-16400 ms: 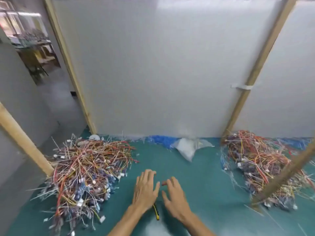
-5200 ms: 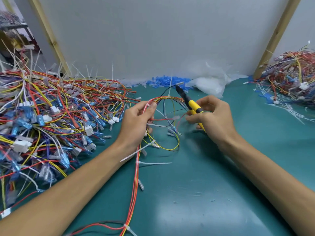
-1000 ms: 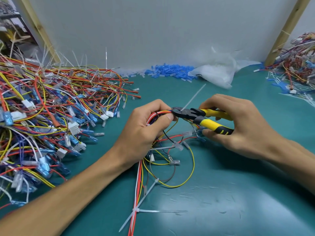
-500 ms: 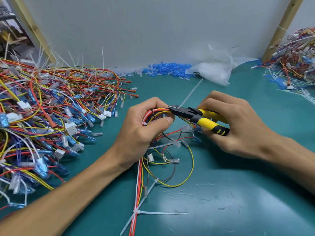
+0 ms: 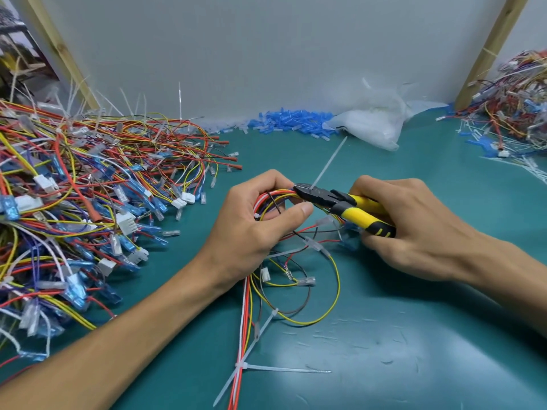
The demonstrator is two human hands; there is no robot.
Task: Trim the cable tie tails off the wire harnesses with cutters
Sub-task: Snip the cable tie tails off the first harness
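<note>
My left hand (image 5: 254, 224) is curled tight round the wire harness (image 5: 276, 199), thumb pressing it. Just right of it, my right hand (image 5: 414, 226) grips the cutters (image 5: 337, 201), their tips meeting the white tie tail (image 5: 327, 164) that rises beyond both hands.

The cutters (image 5: 355, 214) in the right fingers (image 5: 384, 187) have a black head and yellow handles with black, yellow-striped ends. The wires (image 5: 268, 199) in the left fingers (image 5: 266, 180) are red, yellow, white and black. The tie (image 5: 327, 164) above them is white. The counter (image 5: 429, 306) is blue-green. Left of the fingers, a pile (image 5: 74, 202) is red, yellow, purple and blue. Beyond the fingers lie blue bits (image 5: 293, 125).
</note>
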